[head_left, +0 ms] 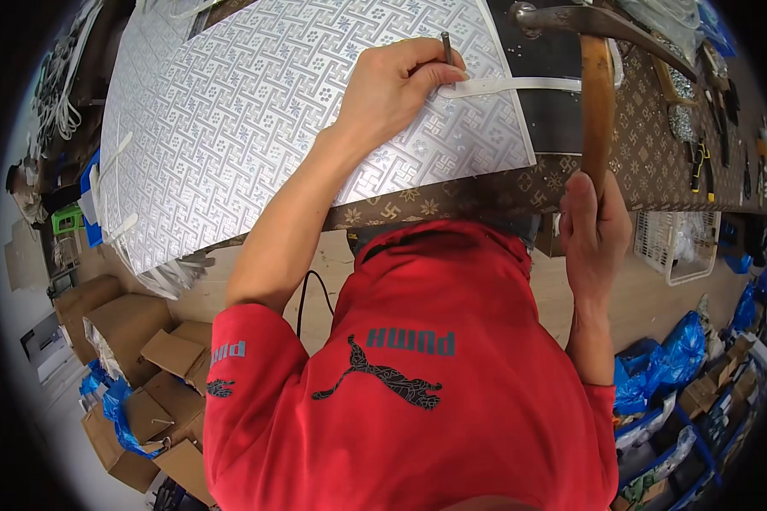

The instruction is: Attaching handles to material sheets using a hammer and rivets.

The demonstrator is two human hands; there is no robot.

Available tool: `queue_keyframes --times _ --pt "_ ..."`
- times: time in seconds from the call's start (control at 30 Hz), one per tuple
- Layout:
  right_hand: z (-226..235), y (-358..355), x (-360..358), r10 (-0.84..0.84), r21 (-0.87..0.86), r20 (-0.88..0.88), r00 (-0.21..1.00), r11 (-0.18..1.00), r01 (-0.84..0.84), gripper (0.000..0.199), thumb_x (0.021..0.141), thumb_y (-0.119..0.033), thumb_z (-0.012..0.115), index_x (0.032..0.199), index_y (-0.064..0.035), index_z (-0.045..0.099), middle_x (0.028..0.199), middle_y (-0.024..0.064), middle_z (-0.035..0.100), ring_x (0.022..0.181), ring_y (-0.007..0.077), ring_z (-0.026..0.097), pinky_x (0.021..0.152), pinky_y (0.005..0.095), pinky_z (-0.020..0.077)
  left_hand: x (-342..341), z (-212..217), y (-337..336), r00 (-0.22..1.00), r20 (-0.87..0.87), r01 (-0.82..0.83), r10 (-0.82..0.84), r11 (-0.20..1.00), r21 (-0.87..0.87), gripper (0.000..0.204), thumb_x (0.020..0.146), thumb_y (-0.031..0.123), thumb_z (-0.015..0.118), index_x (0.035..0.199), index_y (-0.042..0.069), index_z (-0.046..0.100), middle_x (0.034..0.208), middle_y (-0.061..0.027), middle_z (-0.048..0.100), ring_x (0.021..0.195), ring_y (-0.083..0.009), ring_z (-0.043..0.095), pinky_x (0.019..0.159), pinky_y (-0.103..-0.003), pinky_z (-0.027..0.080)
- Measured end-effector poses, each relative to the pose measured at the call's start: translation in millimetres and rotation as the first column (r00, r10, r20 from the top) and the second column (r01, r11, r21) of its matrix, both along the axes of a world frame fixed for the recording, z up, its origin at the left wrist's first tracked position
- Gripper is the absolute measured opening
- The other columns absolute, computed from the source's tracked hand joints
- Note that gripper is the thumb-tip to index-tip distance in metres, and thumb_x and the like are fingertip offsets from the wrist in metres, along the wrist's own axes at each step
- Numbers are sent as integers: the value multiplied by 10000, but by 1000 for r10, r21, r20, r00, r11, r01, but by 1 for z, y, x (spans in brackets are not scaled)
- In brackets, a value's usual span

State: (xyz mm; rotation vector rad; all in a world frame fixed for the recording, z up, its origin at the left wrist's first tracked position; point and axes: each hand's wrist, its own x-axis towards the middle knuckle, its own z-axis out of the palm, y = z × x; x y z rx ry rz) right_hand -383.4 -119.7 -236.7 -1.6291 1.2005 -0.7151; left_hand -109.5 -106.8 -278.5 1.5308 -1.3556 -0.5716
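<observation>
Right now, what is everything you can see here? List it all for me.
Patterned sheet: one, silver-white, spread on the table, upper left.
Punch: one, dark metal rod, upright on the sheet, pinched by the left hand.
Strip: one, white, lying across the sheet's right edge.
Hammer: one, wooden handle with metal head, raised at upper right.
Table: one, brown patterned cover, across the top.
Hand tools: several, dark, on the table's far right.
Basket: one, white, under the table at right.
Cardboard boxes: several, brown, on the floor lower left.
Blue bags: several, lower right.
Red shirt: one, centre bottom.
Left hand: holds the punch.
Right hand: grips the hammer handle.
</observation>
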Motion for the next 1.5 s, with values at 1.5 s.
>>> queue_keyframes --times 1.5 --pt "26 6 -35 -34 98 100 994 995 24 242 1055 -271 513 929 -67 546 623 -52 446 460 -1 326 402 178 221 -18 -14 -30 998 -55 15 -21 994 -108 132 908 139 667 914 12 698 746 -96 676 620 -168 601 598 -302 470"
